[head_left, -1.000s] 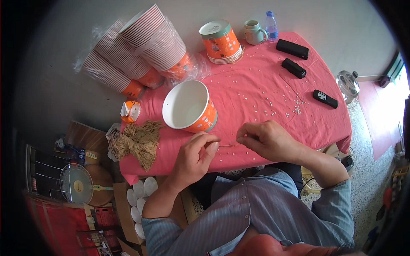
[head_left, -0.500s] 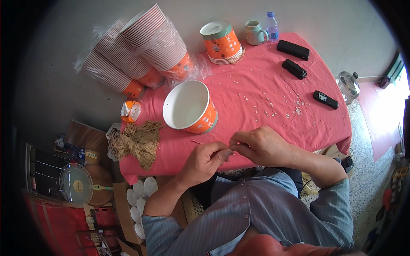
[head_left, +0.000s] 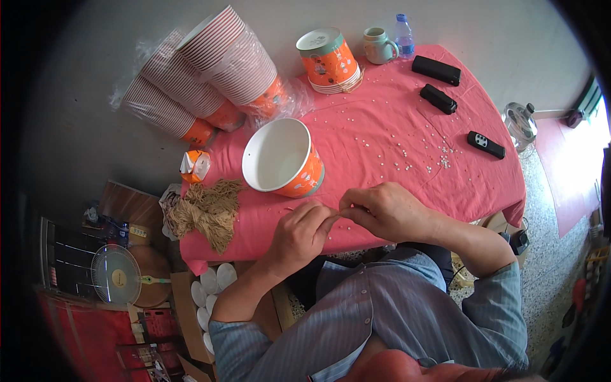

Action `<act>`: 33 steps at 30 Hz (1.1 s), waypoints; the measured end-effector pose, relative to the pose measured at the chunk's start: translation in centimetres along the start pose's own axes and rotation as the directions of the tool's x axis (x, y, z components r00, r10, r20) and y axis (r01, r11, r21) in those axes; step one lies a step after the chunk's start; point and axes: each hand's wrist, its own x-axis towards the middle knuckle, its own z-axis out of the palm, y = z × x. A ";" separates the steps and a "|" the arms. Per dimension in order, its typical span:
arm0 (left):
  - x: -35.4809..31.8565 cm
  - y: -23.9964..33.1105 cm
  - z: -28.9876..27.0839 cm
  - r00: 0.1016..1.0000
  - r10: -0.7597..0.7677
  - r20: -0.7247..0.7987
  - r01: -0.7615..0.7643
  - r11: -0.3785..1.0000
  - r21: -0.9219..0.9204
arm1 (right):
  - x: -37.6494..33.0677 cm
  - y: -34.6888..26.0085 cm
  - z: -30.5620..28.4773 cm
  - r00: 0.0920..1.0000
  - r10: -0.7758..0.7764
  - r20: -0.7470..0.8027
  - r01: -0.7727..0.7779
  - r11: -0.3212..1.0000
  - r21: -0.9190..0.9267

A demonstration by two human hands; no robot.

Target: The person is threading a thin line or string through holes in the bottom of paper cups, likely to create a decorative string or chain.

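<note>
My left hand [head_left: 299, 232] and my right hand [head_left: 388, 210] meet over the near edge of the pink-covered table, fingertips pinched together. Whatever lies between the fingers is too small to make out. Just beyond them a large white-lined paper bucket [head_left: 280, 156], orange outside with a green base band, leans with its mouth facing left and toward me. A bundle of tan cord [head_left: 213, 216] lies to the left of my left hand. Small white bits [head_left: 439, 159] are scattered on the cloth beyond my right hand.
Tall stacks of paper buckets [head_left: 223, 57] in clear plastic lean at the back left. Upturned buckets [head_left: 330, 60], a mug [head_left: 379, 46] and a water bottle [head_left: 403, 35] stand at the back. Black cases [head_left: 437, 70] and a remote [head_left: 485, 145] lie right. A carton [head_left: 184, 305] sits below left.
Both hands have shifted slightly up and left. My left hand has rolled so that its back faces up more, and the fingertips remain pinched together. The bucket and cord stay put.
</note>
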 end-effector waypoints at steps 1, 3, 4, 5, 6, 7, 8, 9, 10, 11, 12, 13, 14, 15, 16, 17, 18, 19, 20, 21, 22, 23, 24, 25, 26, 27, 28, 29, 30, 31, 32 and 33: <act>0.0 -0.1 0.0 1.000 0.000 0.002 0.000 1.000 -0.001 | 0.0 0.1 0.0 1.000 -0.007 -0.018 0.007 1.000 0.024; 0.0 -0.1 0.1 1.000 0.017 -0.015 -0.017 0.999 -0.035 | 0.1 -0.3 -0.1 1.000 0.003 -0.016 -0.002 0.999 0.046; -0.1 -0.1 0.1 1.000 0.017 -0.014 -0.017 0.999 -0.036 | 0.1 -0.4 -0.2 1.000 0.012 -0.012 -0.011 0.998 0.069; -0.2 0.1 0.1 1.000 -0.020 -0.013 0.019 0.996 -0.085 | 0.0 -0.4 -0.1 1.000 0.013 -0.012 -0.012 0.998 0.069; -0.3 0.2 0.0 0.998 -0.058 -0.011 0.056 0.990 -0.132 | -0.1 -0.4 -0.1 1.000 0.008 -0.009 -0.007 0.997 0.083; -0.6 0.2 0.1 0.998 -0.058 -0.010 0.057 0.990 -0.131 | -0.1 -0.4 0.0 1.000 0.002 -0.007 -0.001 0.995 0.097; -0.9 0.0 0.3 0.995 -0.099 -0.008 0.096 0.977 -0.190 | -0.2 -0.4 0.2 1.000 0.002 -0.007 -0.001 0.995 0.099; -1.1 0.0 0.4 0.990 -0.140 -0.003 0.135 0.959 -0.250 | -0.2 -0.3 0.4 1.000 -0.018 -0.010 0.019 0.993 0.114; -1.2 0.1 0.5 0.990 -0.141 -0.003 0.136 0.959 -0.249 | -0.3 -0.2 0.5 0.999 -0.037 -0.013 0.038 0.991 0.129; -1.3 0.3 0.6 0.982 -0.191 0.004 0.183 0.933 -0.310 | -0.3 -0.3 0.6 0.999 -0.037 -0.013 0.039 0.991 0.130; -1.3 0.5 0.6 0.971 -0.239 0.014 0.227 0.901 -0.370 | -0.3 -0.5 0.6 1.000 -0.023 -0.012 0.024 0.989 0.144; -1.4 0.6 0.6 0.970 -0.241 0.013 0.229 0.901 -0.369 | -0.3 -0.6 0.6 1.000 -0.008 -0.010 0.009 0.987 0.159; -1.4 0.7 0.6 0.954 -0.294 0.048 0.288 0.868 -0.404 | -0.3 -0.7 0.8 1.000 -0.009 -0.009 0.010 0.987 0.160; -1.5 0.8 0.6 0.935 -0.346 0.084 0.346 0.831 -0.436 | -0.3 -0.7 0.9 1.000 -0.005 -0.022 0.008 0.985 0.170; -1.5 0.8 0.6 0.934 -0.347 0.084 0.348 0.830 -0.435 | -0.3 -0.8 1.0 0.999 -0.001 -0.035 0.007 0.984 0.180; -1.4 0.8 0.7 0.923 -0.375 0.086 0.372 0.812 -0.450 | -0.3 -0.7 1.1 0.999 -0.001 -0.034 0.008 0.983 0.181; -1.4 0.8 0.8 0.912 -0.401 0.090 0.395 0.792 -0.466 | -0.3 -0.7 1.1 0.999 0.007 -0.040 0.000 0.983 0.184; -1.3 0.6 0.8 0.911 -0.402 0.090 0.395 0.791 -0.466 | -0.3 -0.6 1.2 0.999 0.016 -0.046 -0.007 0.982 0.187; -1.3 0.5 0.9 0.903 -0.420 0.096 0.413 0.780 -0.470 | -0.3 -0.6 1.2 0.999 0.018 -0.045 -0.009 0.982 0.187; -1.3 0.4 1.0 0.893 -0.438 0.103 0.431 0.768 -0.473 | -0.3 -0.7 1.1 0.998 0.047 -0.033 -0.039 0.979 0.198; -1.4 0.3 1.1 0.892 -0.439 0.104 0.433 0.767 -0.473 | -0.3 -0.7 1.2 0.997 0.075 -0.019 -0.070 0.976 0.208; -1.4 0.2 1.2 0.885 -0.455 0.097 0.440 0.753 -0.489 | -0.3 -0.7 1.3 0.997 0.077 -0.018 -0.071 0.975 0.209; -1.5 0.2 1.3 0.878 -0.469 0.090 0.446 0.738 -0.506 | -0.3 -0.6 1.4 0.997 0.078 -0.021 -0.072 0.975 0.212; -1.7 -0.3 1.4 0.878 -0.469 0.092 0.447 0.738 -0.506 | -0.3 -0.6 1.5 0.997 0.080 -0.023 -0.073 0.974 0.215; -2.1 -1.1 1.5 0.855 -0.518 0.034 0.448 0.703 -0.552 | -0.3 -0.7 1.4 0.996 0.080 -0.024 -0.073 0.974 0.215; -2.3 -1.7 1.3 0.824 -0.566 -0.020 0.445 0.668 -0.596 | -0.3 -0.7 1.2 0.993 0.118 -0.024 -0.110 0.969 0.221; -1.6 -1.4 -0.1 0.783 -0.621 -0.030 0.480 0.636 -0.604 | -0.2 -0.5 1.1 0.987 0.161 -0.028 -0.151 0.963 0.223; -1.0 -0.9 -0.9 0.778 -0.616 -0.121 0.481 0.709 -0.515 | -0.2 -0.2 1.1 0.986 0.165 -0.033 -0.154 0.963 0.221; -0.8 -0.6 -1.6 0.772 -0.598 -0.215 0.482 0.771 -0.416 | -0.1 0.0 1.1 0.982 0.182 -0.046 -0.167 0.960 0.223; -1.2 -1.2 -2.1 0.843 -0.438 -0.312 0.392 0.898 -0.202 | -0.1 0.2 1.1 0.978 0.198 -0.060 -0.180 0.957 0.225; -0.7 -1.5 -2.5 0.846 -0.433 -0.310 0.387 0.900 -0.201 | 0.2 0.3 1.0 0.978 0.198 -0.066 -0.179 0.958 0.224; 0.4 -1.7 -2.9 0.908 -0.186 -0.376 0.242 0.964 0.108 | 0.6 0.4 1.0 0.970 0.229 -0.081 -0.204 0.950 0.235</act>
